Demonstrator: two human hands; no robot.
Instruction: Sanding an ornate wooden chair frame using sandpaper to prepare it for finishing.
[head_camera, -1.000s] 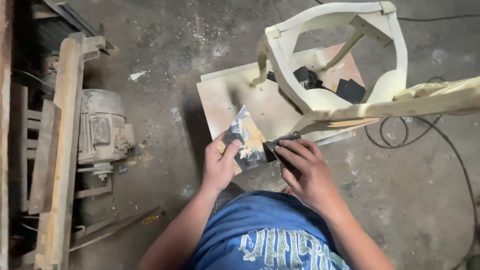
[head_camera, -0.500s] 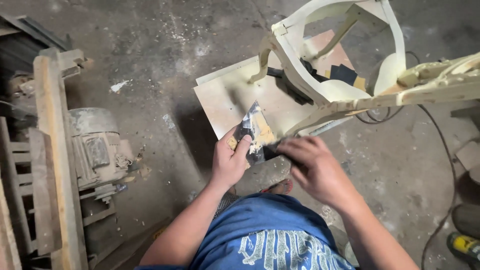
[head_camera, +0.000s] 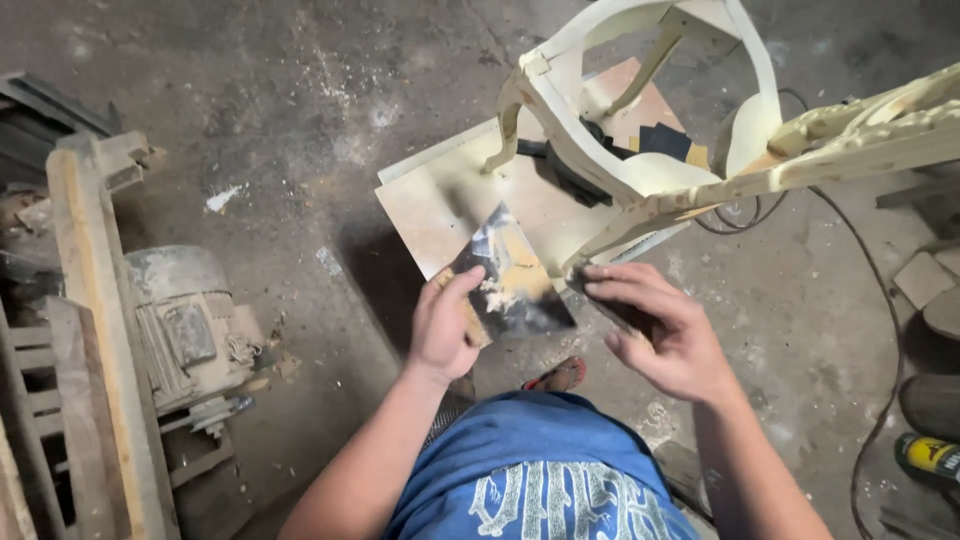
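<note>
My left hand (head_camera: 447, 325) grips a flat, stained scraper blade (head_camera: 510, 275) smeared with pale putty, thumb on its face. My right hand (head_camera: 655, 325) pinches a small dark strip (head_camera: 600, 303), perhaps sandpaper, pressed against the leg of a cream-coloured wooden chair frame (head_camera: 650, 175). The frame lies tilted above a tan board (head_camera: 455, 200) on the floor, and its carved leg (head_camera: 860, 135) runs off to the right.
An old electric motor (head_camera: 185, 320) and rough timber planks (head_camera: 90, 330) stand at the left. A black cable (head_camera: 885, 300) snakes across the concrete floor on the right. Dark sandpaper pieces (head_camera: 665, 140) lie on the board. A yellow tool (head_camera: 930, 458) sits at bottom right.
The view shifted left and down. My right hand moved from the scraper's edge onto the chair leg with the dark strip. The left hand still holds the scraper, now tilted flatter.
</note>
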